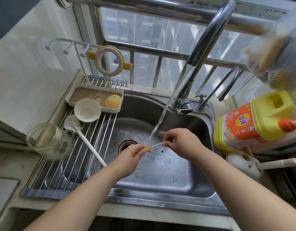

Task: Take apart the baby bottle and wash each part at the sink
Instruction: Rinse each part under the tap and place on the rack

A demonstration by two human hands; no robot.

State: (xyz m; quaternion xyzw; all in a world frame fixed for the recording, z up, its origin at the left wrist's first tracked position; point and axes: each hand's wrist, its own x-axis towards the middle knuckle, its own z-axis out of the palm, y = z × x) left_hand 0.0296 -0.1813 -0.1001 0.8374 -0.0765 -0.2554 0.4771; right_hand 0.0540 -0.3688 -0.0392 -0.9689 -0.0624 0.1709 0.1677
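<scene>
A small yellow bottle piece [148, 148] with a thin white straw [157, 145] running out of it sits under the stream of water [158, 124], over the sink [169, 172] near the drain [127, 145]. It looks light, soft and wet, so likely slippery; best pinched at each end, as it is now. The left hand [133, 153] pinches the yellow end between thumb and fingertips, and the right hand [179, 142] pinches the far tip of the straw, fingers curled, the straw stretched taut between them. Both forearms reach forward and converge over the basin, wrists slightly bent down. Left of the left grip, on the drying rack [64, 172], lie a long white brush [87, 139], a glass jar [49, 140] and a white cap [87, 110]. Right of the right grip stands a yellow detergent jug [254, 122] on the counter [3, 164].
</scene>
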